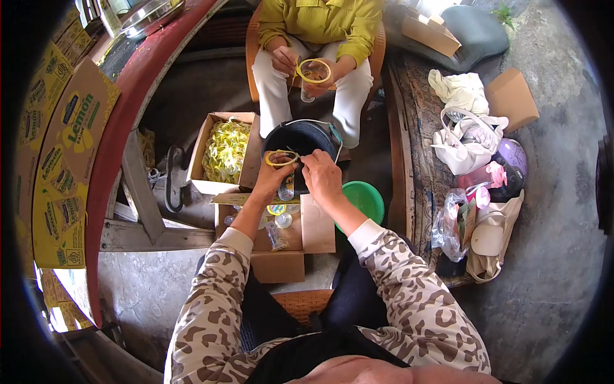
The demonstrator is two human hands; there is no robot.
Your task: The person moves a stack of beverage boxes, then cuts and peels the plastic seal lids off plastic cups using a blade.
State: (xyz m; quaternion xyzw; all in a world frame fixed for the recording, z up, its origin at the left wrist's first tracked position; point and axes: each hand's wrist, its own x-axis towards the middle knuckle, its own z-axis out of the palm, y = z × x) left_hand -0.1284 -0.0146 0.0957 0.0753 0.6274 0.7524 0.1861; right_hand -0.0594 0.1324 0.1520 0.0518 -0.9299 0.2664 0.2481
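My left hand (274, 176) is wrapped around a clear plastic cup (286, 187) with a yellow rim, held upright over the dark bucket (275, 137). Close by the right side of that rim, the fingers of my right hand (322, 174) are pinched together; what lies between them is too small to make out. Below my forearms an open cardboard box (278, 265) holds several clear plastic cups (276, 236). To the left stands another carton (214, 187), filled with a heap of yellow and clear plastic strips (227, 150).
Opposite me a seated person (313, 32) holds a similar yellow-rimmed cup (314, 72). A green basin (363, 201) is right of the bucket. Bags (467, 141) and a purple helmet (511, 160) lie on the right-hand bench. Printed lemon cartons (70, 166) are stacked left, beside a red-edged table (121, 121).
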